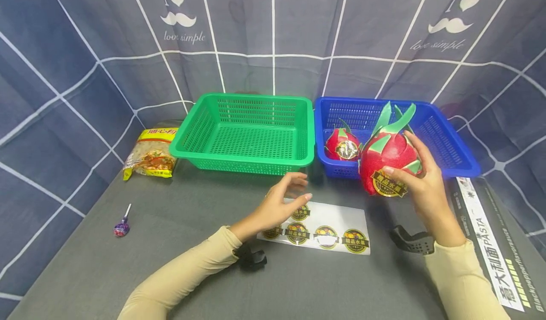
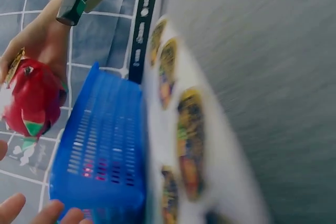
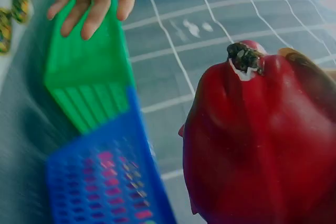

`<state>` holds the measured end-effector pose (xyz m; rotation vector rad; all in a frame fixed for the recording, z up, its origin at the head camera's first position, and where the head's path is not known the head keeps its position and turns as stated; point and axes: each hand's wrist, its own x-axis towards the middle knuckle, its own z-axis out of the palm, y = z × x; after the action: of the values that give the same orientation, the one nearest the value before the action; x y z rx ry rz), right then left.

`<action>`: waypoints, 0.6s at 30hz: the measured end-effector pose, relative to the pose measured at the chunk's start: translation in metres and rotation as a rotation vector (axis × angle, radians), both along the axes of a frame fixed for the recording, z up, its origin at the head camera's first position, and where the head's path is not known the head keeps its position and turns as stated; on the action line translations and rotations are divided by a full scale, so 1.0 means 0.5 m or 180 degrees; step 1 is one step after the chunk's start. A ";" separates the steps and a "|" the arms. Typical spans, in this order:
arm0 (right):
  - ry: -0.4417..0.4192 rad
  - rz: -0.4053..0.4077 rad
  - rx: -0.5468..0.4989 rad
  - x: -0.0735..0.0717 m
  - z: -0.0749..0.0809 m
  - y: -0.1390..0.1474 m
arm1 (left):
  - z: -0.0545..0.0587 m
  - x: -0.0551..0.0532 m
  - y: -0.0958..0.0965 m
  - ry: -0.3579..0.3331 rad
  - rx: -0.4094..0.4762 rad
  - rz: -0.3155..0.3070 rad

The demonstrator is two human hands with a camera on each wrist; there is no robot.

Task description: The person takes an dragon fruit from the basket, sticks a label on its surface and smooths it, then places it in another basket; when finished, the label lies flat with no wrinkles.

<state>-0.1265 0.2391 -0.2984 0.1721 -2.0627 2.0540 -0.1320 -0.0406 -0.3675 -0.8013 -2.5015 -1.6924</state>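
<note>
My right hand point(image 1: 431, 187) grips a large red dragon fruit point(image 1: 390, 151) with green leaf tips, holding it above the front of the blue basket point(image 1: 458, 156). A round black-and-gold sticker point(image 1: 389, 184) is on its side, near the thumb. In the right wrist view the dragon fruit point(image 3: 262, 145) shows its dark stem end. A smaller dragon fruit point(image 1: 332, 145), with a similar sticker, lies in the basket's left part. My left hand point(image 1: 279, 206) hovers with relaxed fingers over a white sheet of round stickers point(image 1: 337, 215) and holds nothing.
Left of the blue basket stands a green basket point(image 1: 251, 163). A pasta bag point(image 1: 153, 154) leans at its left side. A lollipop point(image 1: 122, 226) lies at the left of the table. A long black pasta box point(image 1: 490, 244) lies along the right edge. A tiled-pattern curtain point(image 1: 239, 21) hangs behind.
</note>
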 end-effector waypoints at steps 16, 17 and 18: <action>-0.0195 0.0134 -0.0152 -0.161 0.019 0.052 | 0.030 -0.083 0.109 -0.0273 -0.0625 -0.0041; -0.0237 0.0139 -0.0079 -0.168 0.017 0.054 | 0.028 -0.089 0.113 -0.0268 -0.0666 -0.0033; -0.0279 0.0149 -0.0021 -0.176 0.016 0.057 | 0.026 -0.093 0.117 -0.0283 -0.0708 -0.0014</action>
<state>-0.2146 0.2676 -0.2905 0.1327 -2.1217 2.1315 -0.1787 0.0178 -0.3544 -0.7608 -2.7867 -1.5006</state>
